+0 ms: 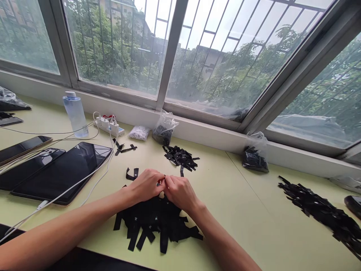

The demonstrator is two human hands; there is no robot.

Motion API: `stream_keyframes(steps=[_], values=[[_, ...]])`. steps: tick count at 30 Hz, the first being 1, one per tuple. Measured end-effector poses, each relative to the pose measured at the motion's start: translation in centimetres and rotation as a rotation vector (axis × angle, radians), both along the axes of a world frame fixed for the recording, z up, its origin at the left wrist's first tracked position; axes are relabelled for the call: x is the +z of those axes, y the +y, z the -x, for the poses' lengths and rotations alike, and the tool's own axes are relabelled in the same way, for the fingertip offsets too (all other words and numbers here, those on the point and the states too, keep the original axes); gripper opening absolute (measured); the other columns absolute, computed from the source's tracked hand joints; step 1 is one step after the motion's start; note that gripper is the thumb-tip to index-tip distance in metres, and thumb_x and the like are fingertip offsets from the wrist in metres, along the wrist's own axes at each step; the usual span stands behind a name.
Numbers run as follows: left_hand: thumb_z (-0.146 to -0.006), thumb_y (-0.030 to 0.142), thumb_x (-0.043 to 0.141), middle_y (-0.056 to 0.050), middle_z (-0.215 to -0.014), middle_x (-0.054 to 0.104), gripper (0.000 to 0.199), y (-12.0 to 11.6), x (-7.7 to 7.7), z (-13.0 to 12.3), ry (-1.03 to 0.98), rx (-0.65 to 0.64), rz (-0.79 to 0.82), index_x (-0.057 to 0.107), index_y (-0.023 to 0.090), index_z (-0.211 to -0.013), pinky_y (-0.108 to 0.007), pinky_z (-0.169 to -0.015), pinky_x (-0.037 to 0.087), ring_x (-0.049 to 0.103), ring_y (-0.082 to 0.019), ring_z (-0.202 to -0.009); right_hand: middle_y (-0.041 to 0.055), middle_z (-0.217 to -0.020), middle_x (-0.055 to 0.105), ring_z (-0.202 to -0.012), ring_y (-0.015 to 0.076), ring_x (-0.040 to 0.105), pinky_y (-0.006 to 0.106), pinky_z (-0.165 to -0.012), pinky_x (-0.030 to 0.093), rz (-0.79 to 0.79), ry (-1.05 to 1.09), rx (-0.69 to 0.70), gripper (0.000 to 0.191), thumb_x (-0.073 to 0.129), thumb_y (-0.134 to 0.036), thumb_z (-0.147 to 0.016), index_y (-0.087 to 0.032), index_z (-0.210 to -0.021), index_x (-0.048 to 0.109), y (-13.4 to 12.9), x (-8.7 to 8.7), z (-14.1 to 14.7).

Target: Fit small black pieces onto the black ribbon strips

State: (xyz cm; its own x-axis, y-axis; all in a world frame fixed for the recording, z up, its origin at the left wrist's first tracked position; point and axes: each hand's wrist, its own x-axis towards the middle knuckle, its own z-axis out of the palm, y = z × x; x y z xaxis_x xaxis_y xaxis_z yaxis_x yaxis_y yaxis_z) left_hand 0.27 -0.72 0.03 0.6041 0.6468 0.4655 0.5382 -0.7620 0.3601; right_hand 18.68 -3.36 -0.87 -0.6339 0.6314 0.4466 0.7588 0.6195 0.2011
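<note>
Two bare hands, left point(149, 184) and right point(180, 190), meet fingertip to fingertip at the center of the frame, above a heap of black fabric strips point(158, 218) on a pale green counter point(225, 210). A smaller black pile point(182, 157) lies beyond them. At left stands a water bottle point(75, 114); barred windows point(220, 56) fill the top.

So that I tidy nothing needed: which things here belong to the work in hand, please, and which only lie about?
Likely in the work:
left hand, right hand
black strips below them
perhaps the far strip pile and right-side strip pile

Likely just lying about:
bottle
tablet
power strip
</note>
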Motion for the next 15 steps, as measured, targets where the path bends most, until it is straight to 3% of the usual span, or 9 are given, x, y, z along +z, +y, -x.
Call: stream_keyframes(steps=[15], values=[[-0.083,0.013,0.055,0.0,-0.049,0.056,0.03,0.17,0.11,-0.38,-0.032,0.079,0.09,0.056,0.015,-0.053,-0.025,-0.051,0.027,0.038,-0.009,-0.047,0.0023,-0.074,0.063,-0.059,0.0161,0.058,0.03,-0.053,0.033,0.084,-0.042,-0.038,0.01,0.048,-0.008,-0.089,-0.016,-0.087,0.053,0.33,0.1,0.34]])
